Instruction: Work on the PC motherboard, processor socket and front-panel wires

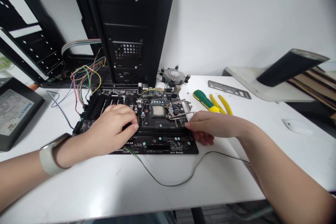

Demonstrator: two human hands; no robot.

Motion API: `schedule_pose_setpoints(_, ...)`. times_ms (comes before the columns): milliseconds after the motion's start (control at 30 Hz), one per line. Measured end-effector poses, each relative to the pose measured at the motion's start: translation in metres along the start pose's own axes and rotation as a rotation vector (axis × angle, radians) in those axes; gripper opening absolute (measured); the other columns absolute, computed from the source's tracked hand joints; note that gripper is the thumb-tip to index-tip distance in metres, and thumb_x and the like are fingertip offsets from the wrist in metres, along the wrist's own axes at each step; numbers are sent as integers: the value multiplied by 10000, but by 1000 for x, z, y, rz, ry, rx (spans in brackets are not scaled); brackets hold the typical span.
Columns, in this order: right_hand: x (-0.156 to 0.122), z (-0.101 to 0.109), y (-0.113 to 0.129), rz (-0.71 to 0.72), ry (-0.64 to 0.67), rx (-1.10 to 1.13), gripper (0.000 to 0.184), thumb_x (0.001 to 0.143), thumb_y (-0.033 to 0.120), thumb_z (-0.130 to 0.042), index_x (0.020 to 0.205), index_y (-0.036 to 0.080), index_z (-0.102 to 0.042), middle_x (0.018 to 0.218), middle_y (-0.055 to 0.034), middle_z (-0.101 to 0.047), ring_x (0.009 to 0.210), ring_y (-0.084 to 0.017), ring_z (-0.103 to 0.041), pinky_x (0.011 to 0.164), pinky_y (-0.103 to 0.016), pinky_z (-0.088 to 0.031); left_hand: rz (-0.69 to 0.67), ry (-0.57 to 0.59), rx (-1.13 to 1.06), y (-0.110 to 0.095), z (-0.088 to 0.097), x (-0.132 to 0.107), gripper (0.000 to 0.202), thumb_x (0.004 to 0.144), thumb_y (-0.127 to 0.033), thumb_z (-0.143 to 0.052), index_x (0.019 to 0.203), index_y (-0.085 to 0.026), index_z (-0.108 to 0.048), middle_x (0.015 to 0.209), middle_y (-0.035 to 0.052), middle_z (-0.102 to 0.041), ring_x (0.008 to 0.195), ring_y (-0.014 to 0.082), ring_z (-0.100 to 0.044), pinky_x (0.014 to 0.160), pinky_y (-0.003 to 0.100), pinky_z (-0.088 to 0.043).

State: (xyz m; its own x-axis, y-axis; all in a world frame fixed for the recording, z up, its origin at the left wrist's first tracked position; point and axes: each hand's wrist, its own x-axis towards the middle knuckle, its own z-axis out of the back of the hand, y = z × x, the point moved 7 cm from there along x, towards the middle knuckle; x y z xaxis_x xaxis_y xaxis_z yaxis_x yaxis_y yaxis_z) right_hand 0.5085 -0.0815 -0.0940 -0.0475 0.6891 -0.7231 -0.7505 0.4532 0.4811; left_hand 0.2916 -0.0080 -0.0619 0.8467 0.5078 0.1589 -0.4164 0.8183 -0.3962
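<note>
left hand (111, 129) curling fingers on mobo (157, 143), right hand (207, 126) narrowing by socket lever (181, 117), grip unclear, cpu (158, 111) sitting in, bracket (180, 106) standing open, cooler (173, 76) lying off board.

A motherboard (162, 144) is lying on a desk (78, 196), with a computer tower case (126, 24) standing directly behind it. To the board's right, a screwdriver (203, 99) and pliers (217, 104) are resting in front of an I/O shield (229, 89), a CPU cooler (173, 76) is sitting behind the board, and a computer mouse (298, 126) is lying farther right.
</note>
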Motion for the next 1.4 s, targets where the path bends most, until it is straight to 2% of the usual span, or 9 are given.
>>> schedule_pose_setpoints(167, -1, 0, 3, -23, -19, -33, 492, 888, 508, -441, 554, 160, -536, 576, -49, -606, 482, -105, -535, 535, -248, -454, 8, -5, -18, 0, 0, -1, 271, 891, -381, -420, 785, -194, -585, 860, 41, -635, 897, 228, -564, 841, 409, -371)
schedule_pose_setpoints(300, -2, 2, 5, -43, -42, -65, 566, 870, 621, -423, 540, 169, -511, 542, -42, -574, 483, -117, -541, 520, -251, -448, 23, 10, -17, 1, 0, 0, 248, 871, -364, -427, 800, -193, -591, 871, 40, -627, 898, 228, -555, 852, 420, -369)
schedule_pose_setpoints(467, -3, 1, 6, -26, -18, -121, 626, 771, 754, -457, 561, 168, -519, 575, -55, -599, 522, -132, -554, 554, -263, -446, 16, 21, -1, -1, 0, 0, 259, 874, -334, -391, 798, -187, -591, 845, 36, -603, 889, 222, -541, 849, 430, -368)
schedule_pose_setpoints(700, -3, 1, 7, 5, -19, -231, 531, 803, 634, -494, 545, 170, -515, 546, -31, -590, 512, -119, -523, 581, -269, -422, -22, 10, -3, -1, 0, -1, 220, 835, -229, -380, 830, -180, -594, 871, 30, -600, 903, 214, -536, 853, 421, -364)
schedule_pose_setpoints(1400, -3, 1, 7, 31, -20, -239, 468, 857, 527, -442, 556, 174, -499, 573, -33, -594, 538, -129, -542, 593, -274, -424, -34, 8, 2, -2, 1, 0, 221, 850, -228, -367, 828, -179, -581, 865, 32, -608, 894, 210, -548, 851, 414, -370)
